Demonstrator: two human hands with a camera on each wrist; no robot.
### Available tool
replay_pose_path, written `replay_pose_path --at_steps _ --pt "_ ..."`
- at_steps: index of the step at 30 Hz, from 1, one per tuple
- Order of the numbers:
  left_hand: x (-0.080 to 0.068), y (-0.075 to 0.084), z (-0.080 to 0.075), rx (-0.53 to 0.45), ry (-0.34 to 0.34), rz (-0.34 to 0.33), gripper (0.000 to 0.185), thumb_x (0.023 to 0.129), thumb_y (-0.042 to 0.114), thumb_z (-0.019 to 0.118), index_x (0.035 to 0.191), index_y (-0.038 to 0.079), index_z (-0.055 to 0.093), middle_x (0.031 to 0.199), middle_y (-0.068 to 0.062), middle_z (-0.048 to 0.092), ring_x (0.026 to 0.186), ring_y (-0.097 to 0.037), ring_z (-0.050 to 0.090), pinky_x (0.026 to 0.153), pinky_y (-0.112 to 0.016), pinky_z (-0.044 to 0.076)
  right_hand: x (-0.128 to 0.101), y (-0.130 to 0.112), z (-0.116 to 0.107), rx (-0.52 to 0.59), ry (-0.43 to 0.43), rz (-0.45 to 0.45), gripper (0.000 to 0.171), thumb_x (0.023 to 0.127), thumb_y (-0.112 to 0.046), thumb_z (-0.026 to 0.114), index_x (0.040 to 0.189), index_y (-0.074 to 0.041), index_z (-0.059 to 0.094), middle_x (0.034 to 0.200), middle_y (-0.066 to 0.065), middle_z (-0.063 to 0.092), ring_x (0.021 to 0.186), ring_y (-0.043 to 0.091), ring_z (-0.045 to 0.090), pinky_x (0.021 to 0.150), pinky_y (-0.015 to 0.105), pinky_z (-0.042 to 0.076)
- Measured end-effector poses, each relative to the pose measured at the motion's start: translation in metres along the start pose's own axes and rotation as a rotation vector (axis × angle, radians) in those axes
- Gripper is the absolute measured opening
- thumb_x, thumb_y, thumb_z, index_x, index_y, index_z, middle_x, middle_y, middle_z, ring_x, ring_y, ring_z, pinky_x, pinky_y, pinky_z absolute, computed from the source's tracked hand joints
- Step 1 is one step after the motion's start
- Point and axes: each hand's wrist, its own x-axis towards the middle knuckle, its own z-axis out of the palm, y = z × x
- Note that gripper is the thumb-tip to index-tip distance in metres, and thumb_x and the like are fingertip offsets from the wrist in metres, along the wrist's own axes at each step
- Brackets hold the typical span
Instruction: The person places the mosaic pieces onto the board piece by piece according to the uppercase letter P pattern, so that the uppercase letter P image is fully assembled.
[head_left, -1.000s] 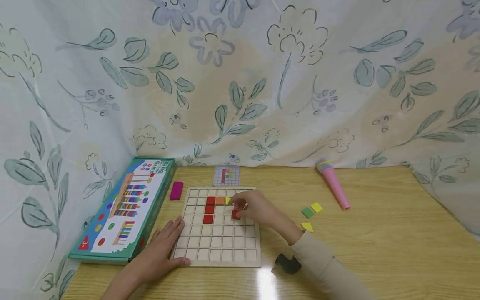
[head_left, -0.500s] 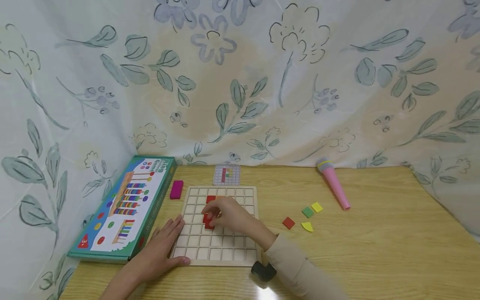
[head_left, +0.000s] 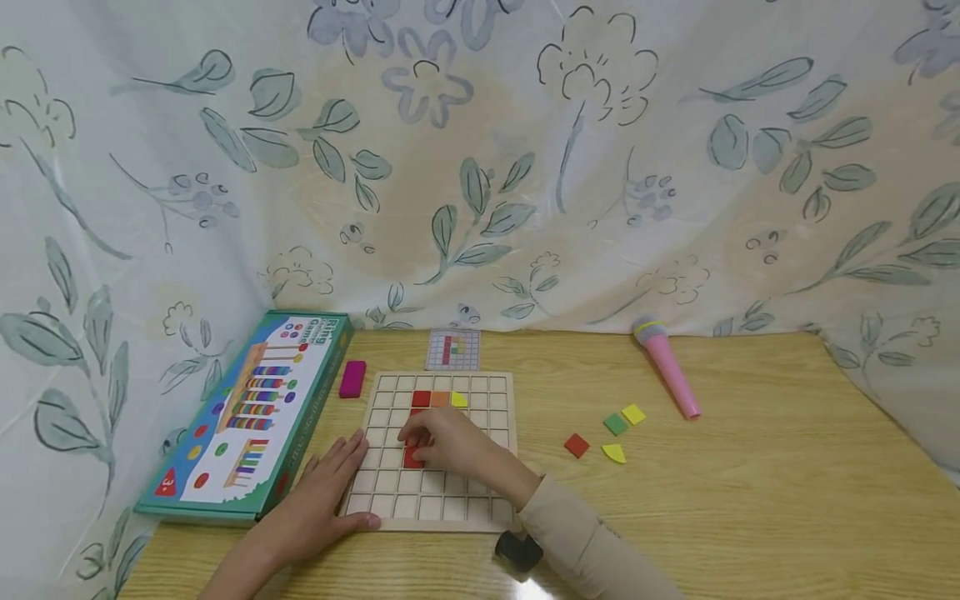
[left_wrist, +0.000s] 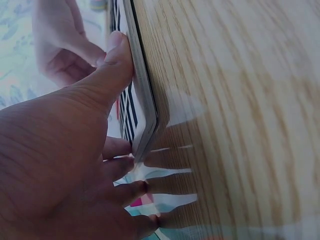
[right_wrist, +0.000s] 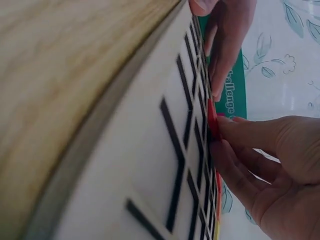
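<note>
A wooden grid board [head_left: 480, 492] lies on the table, with a red tile [head_left: 422, 400], an orange tile [head_left: 440, 400] and a yellow tile [head_left: 458, 400] in its second row. My right hand [head_left: 442, 442] is over the board's middle left and pinches another red tile [head_left: 412, 456] against a cell; the wrist view shows the fingertips [right_wrist: 225, 135] on that red tile [right_wrist: 212, 117]. My left hand [head_left: 337, 492] lies flat at the board's front left corner. Its thumb [left_wrist: 112, 65] presses the board's edge [left_wrist: 142, 100].
A green game box [head_left: 247, 417] lies left of the board, with a magenta block [head_left: 352, 379] and a pattern card [head_left: 453, 350] behind it. To the right lie loose tiles: red [head_left: 576, 445], green [head_left: 615, 424], yellow [head_left: 633, 414]. A pink toy microphone [head_left: 667, 367] lies farther back.
My right hand has moved with a red tile from the board's right side to its left, then a row nearer me. The left hand has stayed put.
</note>
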Motion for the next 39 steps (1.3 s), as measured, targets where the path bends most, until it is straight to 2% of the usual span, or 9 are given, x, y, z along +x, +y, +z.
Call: replay_pose_path --at_steps 8,14,19,28,33,39 --pt "0.001 0.001 0.0 -0.002 0.003 0.007 0.102 0.08 0.058 0.07 0.152 -0.002 0.029 0.16 -0.019 0.023 0.144 -0.046 0.018 0.11 -0.07 0.016 0.001 0.001 0.004 -0.038 0.002 -0.004 0.022 0.085 -0.001 0.075 0.105 -0.008 0.074 0.09 -0.007 0.07 0.082 -0.001 0.06 0.074 0.012 0.049" --pt "0.001 0.001 0.001 -0.001 0.0 0.008 0.103 0.08 0.059 0.069 0.152 -0.001 0.028 0.16 -0.018 0.023 0.144 -0.046 0.018 0.11 -0.07 0.016 -0.009 0.005 -0.009 0.008 -0.007 -0.036 0.022 0.087 0.0 0.071 0.107 -0.007 0.073 0.096 -0.005 0.071 0.086 0.002 0.061 0.077 0.015 0.05" --pt "0.001 0.002 0.0 -0.003 -0.005 0.002 0.103 0.08 0.059 0.07 0.152 -0.001 0.028 0.16 -0.018 0.022 0.145 -0.046 0.017 0.11 -0.069 0.015 -0.029 0.018 -0.032 0.034 0.037 -0.024 0.024 0.087 0.002 0.07 0.11 -0.005 0.072 0.1 0.001 0.071 0.091 0.012 0.062 0.081 0.022 0.052" --pt "0.001 0.001 -0.001 -0.007 -0.021 -0.018 0.104 0.079 0.059 0.07 0.153 -0.001 0.028 0.16 -0.018 0.021 0.145 -0.045 0.016 0.111 -0.068 0.014 -0.077 0.066 -0.077 0.011 0.155 0.034 0.024 0.086 -0.001 0.072 0.11 -0.001 0.071 0.103 0.007 0.07 0.093 0.019 0.063 0.08 0.033 0.056" --pt "0.001 0.001 -0.001 -0.009 -0.027 -0.018 0.103 0.08 0.058 0.07 0.153 -0.001 0.027 0.16 -0.018 0.021 0.145 -0.046 0.016 0.111 -0.069 0.014 -0.107 0.091 -0.094 -0.029 0.173 0.082 0.032 0.082 -0.007 0.078 0.112 0.0 0.07 0.101 0.007 0.071 0.09 0.019 0.065 0.077 0.031 0.056" --pt "0.001 0.002 -0.001 -0.008 -0.029 -0.026 0.104 0.08 0.058 0.07 0.153 -0.001 0.027 0.161 -0.018 0.021 0.145 -0.046 0.016 0.111 -0.068 0.013 -0.132 0.1 -0.104 -0.087 0.189 0.154 0.034 0.078 -0.009 0.082 0.108 0.001 0.07 0.085 0.002 0.069 0.074 0.012 0.063 0.067 0.027 0.053"
